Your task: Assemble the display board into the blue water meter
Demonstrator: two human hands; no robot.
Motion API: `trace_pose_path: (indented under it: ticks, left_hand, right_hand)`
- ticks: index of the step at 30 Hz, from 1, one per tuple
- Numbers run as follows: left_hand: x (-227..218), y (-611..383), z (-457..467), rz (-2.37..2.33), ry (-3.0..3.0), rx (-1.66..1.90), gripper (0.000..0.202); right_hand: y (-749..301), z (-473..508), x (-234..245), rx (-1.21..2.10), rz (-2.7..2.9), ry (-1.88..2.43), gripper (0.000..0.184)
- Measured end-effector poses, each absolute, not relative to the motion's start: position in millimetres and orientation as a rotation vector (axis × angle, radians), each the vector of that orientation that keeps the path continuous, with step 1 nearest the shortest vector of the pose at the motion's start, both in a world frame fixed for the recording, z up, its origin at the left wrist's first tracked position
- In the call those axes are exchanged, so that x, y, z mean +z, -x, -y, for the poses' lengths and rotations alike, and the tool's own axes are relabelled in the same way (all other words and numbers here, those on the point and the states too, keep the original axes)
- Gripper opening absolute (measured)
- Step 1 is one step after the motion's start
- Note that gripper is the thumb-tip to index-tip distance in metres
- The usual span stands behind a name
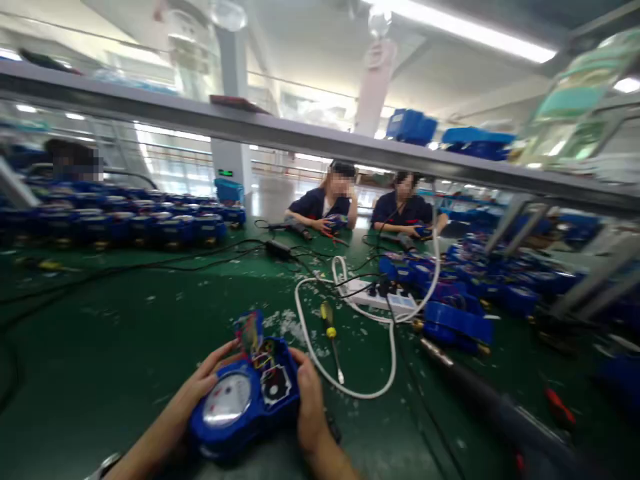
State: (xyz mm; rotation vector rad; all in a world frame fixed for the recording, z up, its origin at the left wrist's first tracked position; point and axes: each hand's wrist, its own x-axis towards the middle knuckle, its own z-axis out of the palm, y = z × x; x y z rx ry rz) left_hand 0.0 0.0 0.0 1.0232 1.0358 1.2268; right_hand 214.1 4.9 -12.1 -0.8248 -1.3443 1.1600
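Between my two hands is a blue water meter (223, 404) with a round white dial, tilted over the green tabletop. Its side box stands open, with wires and a round black part inside, and a lid carrying a wired board is raised at the back. My left hand (206, 379) grips the meter's left side, fingers behind the dial. Against the right wall of the box, my right hand (311, 405) is closed. A yellow-handled screwdriver (329, 329) lies a little beyond my right hand.
A white power strip (383, 299) and its looped white cable (303, 320) lie ahead. At the right is a dark long-handled tool (480, 390) near a red-handled tool (559, 407). Rows of blue meters (120, 225) stand far left, more (460, 320) at right. Two people sit opposite beneath a shelf (300, 133).
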Motion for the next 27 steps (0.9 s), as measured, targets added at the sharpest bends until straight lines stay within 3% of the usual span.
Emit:
trace_pose_path:
  ticks: [10,17,21,27]
  left_hand:
    - [18.7,4.7,35.6,-1.177,-1.148,1.312,0.06]
    - [11.0,16.8,26.6,-1.26,-0.792,1.264,0.076]
    - [13.2,22.1,16.6,-1.128,-0.734,1.148,0.077]
    - [16.8,14.7,-3.2,-0.889,-0.72,1.12,0.061]
  right_hand:
    - [-220.6,-0.6,-20.9,1.344,1.337,0.806,0.054]
    - [-224.4,8.4,-21.6,1.394,1.345,0.814,0.054]
    - [-225.2,10.5,-20.8,1.401,1.341,0.825,0.054]
    - [-221.6,14.1,-11.9,1.383,1.33,0.838,0.05]
